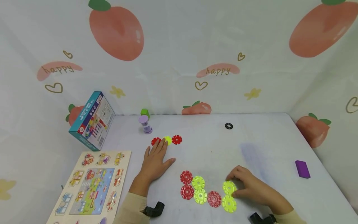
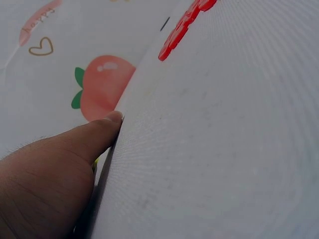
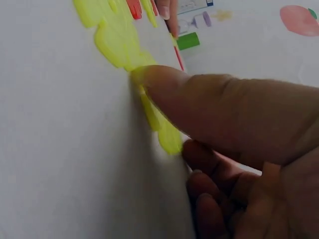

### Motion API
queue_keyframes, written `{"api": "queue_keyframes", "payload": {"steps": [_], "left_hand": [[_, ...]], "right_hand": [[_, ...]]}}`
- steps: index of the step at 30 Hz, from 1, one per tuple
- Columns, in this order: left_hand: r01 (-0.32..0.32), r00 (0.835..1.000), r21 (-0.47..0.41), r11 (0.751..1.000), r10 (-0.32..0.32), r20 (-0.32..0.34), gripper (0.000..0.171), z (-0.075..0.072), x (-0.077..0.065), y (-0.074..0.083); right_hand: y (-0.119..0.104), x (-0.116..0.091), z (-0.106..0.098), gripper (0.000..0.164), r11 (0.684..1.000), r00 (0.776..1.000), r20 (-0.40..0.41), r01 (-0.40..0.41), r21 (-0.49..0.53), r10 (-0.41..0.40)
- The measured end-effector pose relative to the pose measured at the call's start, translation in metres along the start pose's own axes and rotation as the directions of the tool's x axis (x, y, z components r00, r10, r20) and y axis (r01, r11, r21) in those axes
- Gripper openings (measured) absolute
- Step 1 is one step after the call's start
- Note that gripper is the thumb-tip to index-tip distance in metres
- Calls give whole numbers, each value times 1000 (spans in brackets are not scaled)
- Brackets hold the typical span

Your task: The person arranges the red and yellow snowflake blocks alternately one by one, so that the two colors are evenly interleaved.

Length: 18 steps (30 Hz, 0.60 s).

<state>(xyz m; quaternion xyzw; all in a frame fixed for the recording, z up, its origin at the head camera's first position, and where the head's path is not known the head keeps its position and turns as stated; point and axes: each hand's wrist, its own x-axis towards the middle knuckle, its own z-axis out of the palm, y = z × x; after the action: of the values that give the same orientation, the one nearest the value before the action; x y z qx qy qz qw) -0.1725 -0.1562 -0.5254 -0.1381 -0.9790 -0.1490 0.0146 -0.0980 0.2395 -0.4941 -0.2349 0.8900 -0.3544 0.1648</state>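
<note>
My right hand (image 1: 251, 188) pinches a yellow notched plastic disc (image 1: 229, 187) between thumb and fingers, at the edge of a lower yellow disc (image 1: 229, 203). In the right wrist view the thumb (image 3: 169, 87) presses on the yellow rim. Left of these lies a red disc (image 1: 214, 198), then two yellow discs and two red discs (image 1: 187, 192) in a close group. Farther back, my left hand (image 1: 155, 161) rests with fingers extended and thumb spread. Its fingertips overlap a red disc (image 1: 155, 141) and a yellow disc (image 1: 168, 140). Another red disc (image 1: 176, 139) lies beside them.
At left stand a boxed toy (image 1: 92, 121) and a wooden picture puzzle board (image 1: 123, 168). A purple hourglass (image 1: 145, 124) and green block (image 1: 144, 113) are near the back edge. A black round chip (image 1: 229, 126) and purple block (image 1: 302, 169) lie to the right.
</note>
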Motion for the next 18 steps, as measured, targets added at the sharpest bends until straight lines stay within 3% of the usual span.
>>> {"api": "queue_keyframes", "payload": {"steps": [5,10,14,18], "left_hand": [[5,1000,2,1000,-5,6,84,0,-1,1],[5,1000,1,1000,-5,1,84,0,-2,0],[13,1000,9,1000,-13,-2,84,0,-1,-1],[5,1000,3,1000,-5,2,85,0,0,1]], "right_hand": [[0,0,0,30,988,996,9,-88,125,87],[-2,7,-2,23,958,988,-83,-101,267,127],[-3,25,-5,24,932,976,-141,-111,346,168],[-5,57,-8,23,891,965,-164,-114,440,204]]}}
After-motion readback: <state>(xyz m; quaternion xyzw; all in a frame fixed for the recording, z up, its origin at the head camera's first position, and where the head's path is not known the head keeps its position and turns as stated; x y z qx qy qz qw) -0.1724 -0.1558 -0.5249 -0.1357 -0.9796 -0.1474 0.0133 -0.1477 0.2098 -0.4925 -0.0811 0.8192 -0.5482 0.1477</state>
